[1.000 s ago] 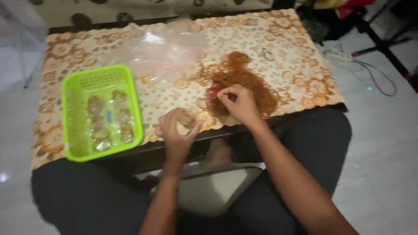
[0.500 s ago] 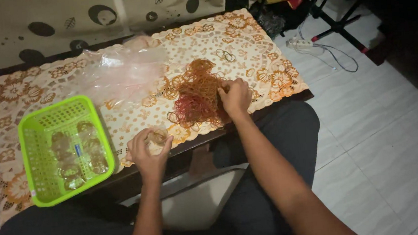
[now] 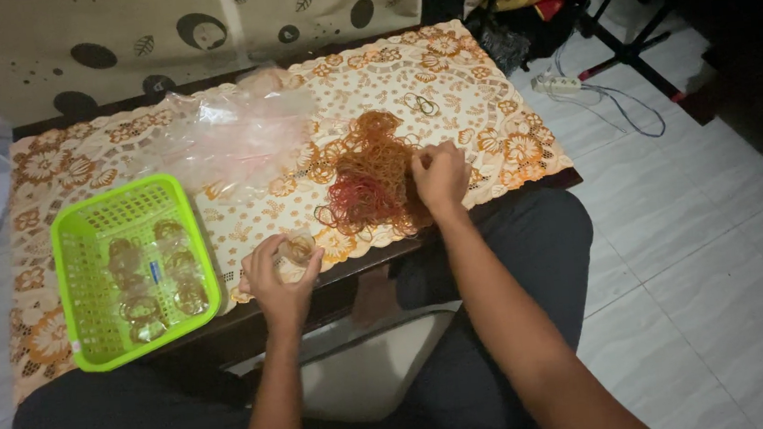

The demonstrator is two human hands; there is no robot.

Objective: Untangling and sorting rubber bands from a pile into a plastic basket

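Both hands (image 3: 282, 277) lower than before.

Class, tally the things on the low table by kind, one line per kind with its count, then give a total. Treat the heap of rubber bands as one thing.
Lime-green plastic mesh basket: 1
Crumpled clear plastic bag: 1
Heap of orange and red rubber bands: 1
Small clear packet held in the left hand: 1
Total: 4

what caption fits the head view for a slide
Left hand holds a small clear bag at the table edge; right hand reaches into a rubber band pile.
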